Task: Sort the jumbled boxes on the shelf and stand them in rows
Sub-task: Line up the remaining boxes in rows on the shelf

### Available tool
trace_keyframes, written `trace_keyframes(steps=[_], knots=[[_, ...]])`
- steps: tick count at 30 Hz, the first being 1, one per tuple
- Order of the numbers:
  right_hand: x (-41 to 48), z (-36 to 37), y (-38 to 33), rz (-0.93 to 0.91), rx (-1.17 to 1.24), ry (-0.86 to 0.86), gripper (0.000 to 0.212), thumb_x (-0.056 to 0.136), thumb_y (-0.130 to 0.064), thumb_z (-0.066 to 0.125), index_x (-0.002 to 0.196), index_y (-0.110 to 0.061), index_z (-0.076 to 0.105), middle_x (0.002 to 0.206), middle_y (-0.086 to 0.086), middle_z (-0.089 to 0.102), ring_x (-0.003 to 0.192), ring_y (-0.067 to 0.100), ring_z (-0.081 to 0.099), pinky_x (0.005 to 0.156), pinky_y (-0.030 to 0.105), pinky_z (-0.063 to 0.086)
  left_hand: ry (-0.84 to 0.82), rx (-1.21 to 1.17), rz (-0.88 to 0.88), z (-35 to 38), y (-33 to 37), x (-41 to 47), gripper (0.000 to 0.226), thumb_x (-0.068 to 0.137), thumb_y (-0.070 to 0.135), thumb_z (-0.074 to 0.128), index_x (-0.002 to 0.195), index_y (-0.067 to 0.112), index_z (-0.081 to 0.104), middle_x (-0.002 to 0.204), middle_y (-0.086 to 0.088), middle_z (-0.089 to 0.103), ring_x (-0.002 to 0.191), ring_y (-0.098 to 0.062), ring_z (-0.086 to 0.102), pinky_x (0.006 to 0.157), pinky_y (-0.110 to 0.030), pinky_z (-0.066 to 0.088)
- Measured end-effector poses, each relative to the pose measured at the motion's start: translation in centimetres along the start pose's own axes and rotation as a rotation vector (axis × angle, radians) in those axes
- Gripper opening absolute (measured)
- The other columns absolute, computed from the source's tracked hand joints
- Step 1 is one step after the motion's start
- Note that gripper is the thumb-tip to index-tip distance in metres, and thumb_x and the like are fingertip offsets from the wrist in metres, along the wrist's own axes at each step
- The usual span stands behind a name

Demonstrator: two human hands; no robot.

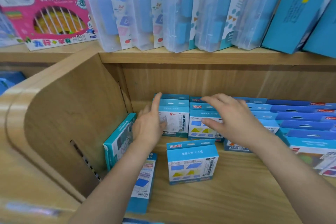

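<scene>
Right of the right hand (232, 116): rows of blue boxes (300, 122) already standing. Both hands open, fingers straight: left hand (151, 127) touching a white-fronted box (174, 120), right hand over a triangle-printed box (196, 131). Probably left to sort: upright box (192, 163) nearer than both hands, leaning box (118, 140) left of the left hand, flat box (145, 183) under its forearm. Pale wooden shelf (236, 196); plastic stationery cases (181, 9) above.

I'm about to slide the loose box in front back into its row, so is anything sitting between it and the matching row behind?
Nothing visible does. The loose box stands just in front of the matching row, though its own top hides the gap. The right hand hangs over that row's front box.
</scene>
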State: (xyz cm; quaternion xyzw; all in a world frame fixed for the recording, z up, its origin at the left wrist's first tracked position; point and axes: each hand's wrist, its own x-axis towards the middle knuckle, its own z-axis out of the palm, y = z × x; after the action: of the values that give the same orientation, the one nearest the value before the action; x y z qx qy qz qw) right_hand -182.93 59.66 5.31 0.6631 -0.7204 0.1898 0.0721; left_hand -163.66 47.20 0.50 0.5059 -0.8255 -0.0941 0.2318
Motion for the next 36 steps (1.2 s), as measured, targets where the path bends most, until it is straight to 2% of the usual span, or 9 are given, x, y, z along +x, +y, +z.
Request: trace_keyframes(steps=[3, 6, 11, 18, 24, 27, 29, 33, 36], knots=[[-2.5, -0.8, -2.2, 0.02, 0.398, -0.192, 0.079, 0.068, -0.083, 0.044, 0.134, -0.04, 0.044, 0.126, -0.019, 0.049, 0.117, 0.003, 0.048, 0.1, 0.033, 0.042, 0.147, 0.106, 0.068, -2.7, -0.4, -2.8, 0.059, 0.083, 0.017, 0.062, 0.136, 0.026, 0.038, 0.134, -0.004, 0.05, 0.117, -0.026, 0.047, 0.084, -0.041, 0.049], [-4.2, 0.4, -3.6, -0.051, 0.294, -0.371, 0.084, 0.066, -0.072, 0.063, 0.139, -0.041, 0.037, 0.129, -0.022, 0.041, 0.122, -0.001, 0.039, 0.103, 0.026, 0.036, 0.234, 0.344, 0.122, -4.9, -2.4, -6.4, 0.047, 0.068, 0.007, 0.066, 0.113, 0.016, 0.062, 0.122, -0.01, 0.058, 0.107, -0.032, 0.052, 0.075, -0.04, 0.05], [-4.7, 2.9, -4.5, -0.051, 0.159, -0.258, 0.071, 0.077, -0.047, 0.071, 0.139, -0.035, 0.039, 0.123, -0.013, 0.044, 0.121, 0.01, 0.04, 0.097, 0.028, 0.04, -0.044, 0.562, -0.003, -5.0, -4.6, -9.8, 0.052, 0.084, 0.013, 0.054, 0.134, 0.017, 0.039, 0.142, -0.015, 0.037, 0.123, -0.034, 0.038, 0.099, -0.041, 0.037], [-5.2, 3.2, -4.8, 0.03, 0.175, -0.206, 0.068, 0.079, -0.047, 0.068, 0.14, -0.034, 0.041, 0.117, -0.01, 0.049, 0.116, 0.012, 0.043, 0.091, 0.031, 0.043, -0.145, 0.748, -0.025, -5.2, -4.4, -8.7, 0.064, 0.083, 0.014, 0.059, 0.139, 0.021, 0.028, 0.111, -0.008, 0.055, 0.101, -0.029, 0.044, 0.076, -0.033, 0.042], [-5.6, 2.9, -4.8, 0.092, 0.087, -0.192, 0.068, 0.081, -0.052, 0.064, 0.141, -0.037, 0.037, 0.119, -0.01, 0.049, 0.116, 0.013, 0.045, 0.084, 0.031, 0.044, -0.083, 0.464, -0.103, -6.1, -4.2, -8.9, 0.056, 0.091, 0.017, 0.051, 0.139, 0.033, 0.026, 0.1, -0.006, 0.054, 0.068, -0.023, 0.054, 0.054, -0.034, 0.045], [-5.8, 2.9, -3.9, 0.115, 0.008, -0.112, 0.07, 0.077, -0.053, 0.067, 0.139, -0.032, 0.043, 0.117, -0.004, 0.053, 0.113, 0.019, 0.049, 0.084, 0.037, 0.045, 0.198, 0.159, -0.109, -8.4, -3.7, -10.3, 0.036, 0.096, 0.029, 0.047, 0.13, 0.03, 0.034, 0.101, -0.002, 0.059, 0.072, -0.026, 0.061, 0.059, -0.033, 0.045], [-5.9, 3.1, -3.3, 0.13, -0.03, -0.09, 0.078, 0.073, -0.057, 0.07, 0.141, -0.034, 0.04, 0.12, -0.002, 0.048, 0.116, 0.022, 0.045, 0.088, 0.042, 0.043, 0.386, -0.012, -0.136, -9.9, -2.8, -11.9, 0.036, 0.092, 0.032, 0.057, 0.124, 0.029, 0.04, 0.088, 0.012, 0.059, 0.063, -0.008, 0.057, 0.053, -0.025, 0.04], [-5.9, 3.6, -3.4, 0.148, -0.027, -0.034, 0.094, 0.063, -0.063, 0.073, 0.143, -0.039, 0.031, 0.14, 0.003, 0.035, 0.128, 0.022, 0.026, 0.098, 0.05, 0.03, 0.536, -0.316, -0.112, -11.9, -1.7, -13.7, 0.04, 0.082, 0.033, 0.069, 0.11, 0.039, 0.041, 0.083, 0.025, 0.055, 0.074, 0.011, 0.061, 0.046, -0.017, 0.049], [-5.8, 3.6, -3.8, 0.078, 0.001, 0.016, 0.093, 0.062, -0.067, 0.069, 0.142, -0.037, 0.032, 0.145, 0.004, 0.032, 0.131, 0.023, 0.023, 0.101, 0.052, 0.025, 0.574, -0.366, -0.05, -13.1, -1.7, -13.7, 0.039, 0.079, 0.033, 0.072, 0.109, 0.038, 0.048, 0.084, 0.023, 0.063, 0.075, 0.005, 0.065, 0.05, -0.021, 0.053]])
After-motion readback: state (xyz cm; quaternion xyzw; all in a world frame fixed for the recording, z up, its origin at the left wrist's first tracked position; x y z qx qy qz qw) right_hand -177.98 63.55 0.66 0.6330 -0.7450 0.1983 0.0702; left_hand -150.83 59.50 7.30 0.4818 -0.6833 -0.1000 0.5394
